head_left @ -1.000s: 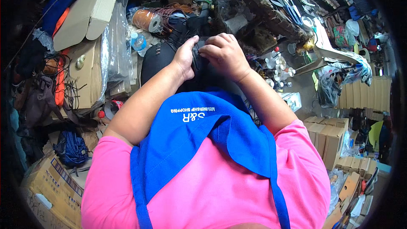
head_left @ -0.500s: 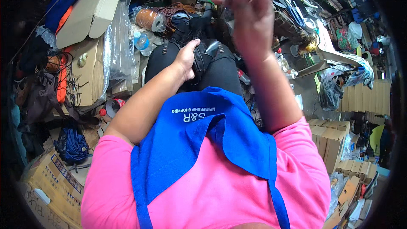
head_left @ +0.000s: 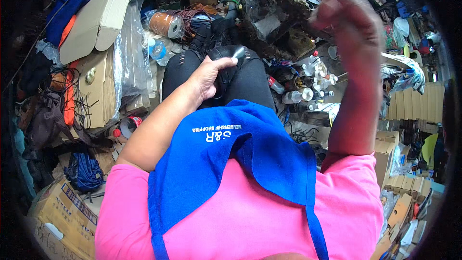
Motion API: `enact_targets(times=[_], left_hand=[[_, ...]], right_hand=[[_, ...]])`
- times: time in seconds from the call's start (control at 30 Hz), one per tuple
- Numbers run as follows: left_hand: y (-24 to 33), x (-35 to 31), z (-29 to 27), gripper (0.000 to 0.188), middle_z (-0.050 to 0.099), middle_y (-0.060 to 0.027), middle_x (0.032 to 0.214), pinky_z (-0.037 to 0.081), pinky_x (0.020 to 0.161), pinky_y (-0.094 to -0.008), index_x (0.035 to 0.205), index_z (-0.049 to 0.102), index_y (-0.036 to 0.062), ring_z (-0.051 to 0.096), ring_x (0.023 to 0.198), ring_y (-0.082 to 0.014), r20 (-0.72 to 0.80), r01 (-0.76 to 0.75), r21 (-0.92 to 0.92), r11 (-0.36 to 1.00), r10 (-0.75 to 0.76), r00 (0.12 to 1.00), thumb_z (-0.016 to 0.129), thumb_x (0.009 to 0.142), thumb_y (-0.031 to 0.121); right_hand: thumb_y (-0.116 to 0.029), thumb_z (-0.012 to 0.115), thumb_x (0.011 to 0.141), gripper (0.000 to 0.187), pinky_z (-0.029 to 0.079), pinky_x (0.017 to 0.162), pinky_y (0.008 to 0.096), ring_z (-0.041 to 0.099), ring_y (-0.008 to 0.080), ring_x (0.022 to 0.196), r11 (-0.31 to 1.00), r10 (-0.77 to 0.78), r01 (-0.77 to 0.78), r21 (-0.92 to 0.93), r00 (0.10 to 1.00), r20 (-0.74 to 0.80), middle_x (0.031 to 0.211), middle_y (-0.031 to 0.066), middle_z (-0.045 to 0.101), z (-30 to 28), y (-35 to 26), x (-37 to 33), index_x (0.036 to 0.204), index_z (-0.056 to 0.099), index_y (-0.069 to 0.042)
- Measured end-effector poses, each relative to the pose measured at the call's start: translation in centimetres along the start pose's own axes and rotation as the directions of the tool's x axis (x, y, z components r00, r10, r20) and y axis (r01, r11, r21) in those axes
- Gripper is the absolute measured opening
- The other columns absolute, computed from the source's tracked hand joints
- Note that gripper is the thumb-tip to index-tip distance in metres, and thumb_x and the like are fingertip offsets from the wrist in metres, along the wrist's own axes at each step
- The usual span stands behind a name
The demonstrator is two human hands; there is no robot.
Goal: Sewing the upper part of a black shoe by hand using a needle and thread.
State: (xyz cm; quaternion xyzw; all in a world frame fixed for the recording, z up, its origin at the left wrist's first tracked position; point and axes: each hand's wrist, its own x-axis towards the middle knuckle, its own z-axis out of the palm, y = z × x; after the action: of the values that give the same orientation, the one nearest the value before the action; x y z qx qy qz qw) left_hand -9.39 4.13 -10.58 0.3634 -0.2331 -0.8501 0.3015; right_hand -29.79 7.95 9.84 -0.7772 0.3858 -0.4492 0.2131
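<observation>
A shiny black shoe (head_left: 222, 81) rests on my lap, dark against my black trousers, so its outline is hard to make out. My left hand (head_left: 210, 78) grips it, the thumb stretched across its top toward the glossy end. High on the right, my right hand (head_left: 349, 17) is raised well away from the shoe. It is smeared by motion, but its fingers look curled in. Whatever they hold, if anything, I cannot make out.
A spool of brown cord (head_left: 166, 24) and a plastic bottle (head_left: 157, 49) lie beyond my left knee. Several small clear bottles (head_left: 298, 96) stand right of my lap. Flattened cardboard (head_left: 98, 84) leans at left, and a carton (head_left: 65, 214) sits lower left.
My right hand has swung outward to the right, uncovering the bottles and a rough dark block. My left hand stays on the shoe, its thumb now pointing more to the right.
</observation>
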Motion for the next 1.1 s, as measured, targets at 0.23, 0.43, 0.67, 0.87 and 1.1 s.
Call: enact_targets(times=[0.23, 0.43, 0.67, 0.87, 1.1], left_hand=[[-0.1, -0.7, -0.4, 0.045, 0.058, -0.0037, 0.1, 0.043, 0.086, -0.0316, 0.113, 0.053, 0.0076, 0.055, 0.094, -0.0166, 0.145, -0.141, 0.129, 0.982, 0.122, 0.982, 0.062, 0.07, 0.0], [-0.2, -0.5, -0.4, 0.045, 0.057, -0.0028, 0.1, 0.042, 0.086, -0.0319, 0.111, 0.053, 0.0077, 0.054, 0.094, -0.0168, 0.124, -0.126, 0.141, 0.982, 0.109, 0.986, 0.064, 0.068, 0.0], [-0.3, -0.2, -0.7, 0.043, 0.059, -0.0021, 0.097, 0.044, 0.084, -0.0297, 0.108, 0.055, 0.0069, 0.056, 0.091, -0.0155, 0.079, -0.125, 0.158, 0.98, 0.113, 0.99, 0.063, 0.067, -0.004], [-0.2, -0.1, -0.7, 0.043, 0.058, -0.0026, 0.098, 0.044, 0.085, -0.0297, 0.109, 0.054, 0.0067, 0.056, 0.092, -0.0157, 0.101, -0.139, 0.158, 0.978, 0.124, 0.987, 0.065, 0.068, -0.002], [-0.2, -1.6, -1.6, 0.046, 0.058, -0.0066, 0.103, 0.046, 0.085, -0.035, 0.113, 0.05, 0.0053, 0.057, 0.093, -0.0174, -0.006, -0.092, 0.109, 0.99, 0.093, 0.996, 0.074, 0.076, 0.016]], right_hand=[[-0.005, 0.067, 0.077, 0.017, 0.045, 0.064, 0.0272, 0.057, 0.0154, 0.072, 0.915, 0.382, -0.356, -0.19, 0.916, 0.126, 0.076, 0.0051, 0.059, 8.7, 8.8, -7.2, 0.094, 0.07, -0.009], [-0.009, 0.068, 0.076, 0.017, 0.044, 0.062, 0.0285, 0.055, 0.0166, 0.068, 0.88, 0.451, -0.414, -0.234, 0.882, 0.134, 0.073, 0.0057, 0.055, 9.9, 10.9, -8.5, 0.093, 0.071, -0.01], [-0.011, 0.067, 0.072, 0.018, 0.049, 0.066, 0.034, 0.06, 0.0256, 0.072, 0.882, 0.438, -0.396, -0.257, 0.889, 0.133, 0.075, 0.0105, 0.058, 10.0, 11.0, -7.9, 0.089, 0.071, -0.01], [-0.009, 0.067, 0.072, 0.018, 0.05, 0.068, 0.0317, 0.062, 0.0229, 0.074, 0.888, 0.416, -0.355, -0.294, 0.891, 0.182, 0.077, 0.0094, 0.059, 10.3, 11.1, -7.4, 0.089, 0.071, -0.008], [-0.012, 0.066, 0.083, 0.017, 0.046, 0.075, 0.025, 0.057, 0.0081, 0.081, 0.678, 0.651, -0.716, 0.166, 0.69, 0.317, 0.087, 0.0006, 0.064, 10.1, 13.0, -7.9, 0.097, 0.067, -0.003]])
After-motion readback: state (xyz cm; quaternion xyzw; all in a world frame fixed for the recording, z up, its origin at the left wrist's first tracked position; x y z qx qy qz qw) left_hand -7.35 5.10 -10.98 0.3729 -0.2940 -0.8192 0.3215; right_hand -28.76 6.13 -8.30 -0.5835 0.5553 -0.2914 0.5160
